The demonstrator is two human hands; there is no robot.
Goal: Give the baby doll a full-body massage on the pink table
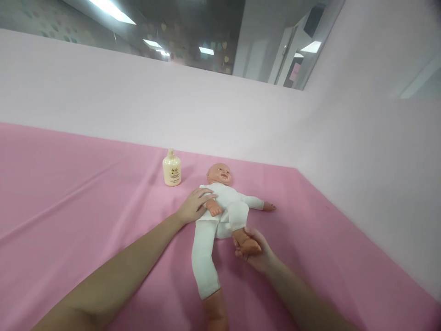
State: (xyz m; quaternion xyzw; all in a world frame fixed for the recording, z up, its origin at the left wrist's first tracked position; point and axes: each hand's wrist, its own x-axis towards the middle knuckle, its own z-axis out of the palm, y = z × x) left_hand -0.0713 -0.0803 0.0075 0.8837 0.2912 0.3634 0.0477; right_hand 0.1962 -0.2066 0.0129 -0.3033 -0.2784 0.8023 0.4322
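- A baby doll (pixel 220 207) in a white bodysuit lies on its back on a bench covered with a pink cloth (pixel 86 207), head pointing away from the person and feet toward them.
- The person's left hand (pixel 195 205) rests flat on the doll's side, by the chest — its fingers (pixel 205 195) are spread and relaxed, laid over the white fabric rather than gripping it, just beside the doll's small bent arm.
- The right hand (pixel 257 250) is cupped around one bare foot of the doll; the fingers are curled about that foot and hold it, with the knee bent and raised above the cloth.
- The doll's other leg lies stretched out straight toward the person, its bare foot near the bottom edge of the view.
- One doll arm lies flung out to the side, hand resting on the cloth.
- A small cream-coloured bottle (pixel 171 169) stands upright on the cloth near the doll's head — apart from it, not touching.
- A pale pink wall (pixel 138 101) rises behind the bench and turns a corner along the right side.
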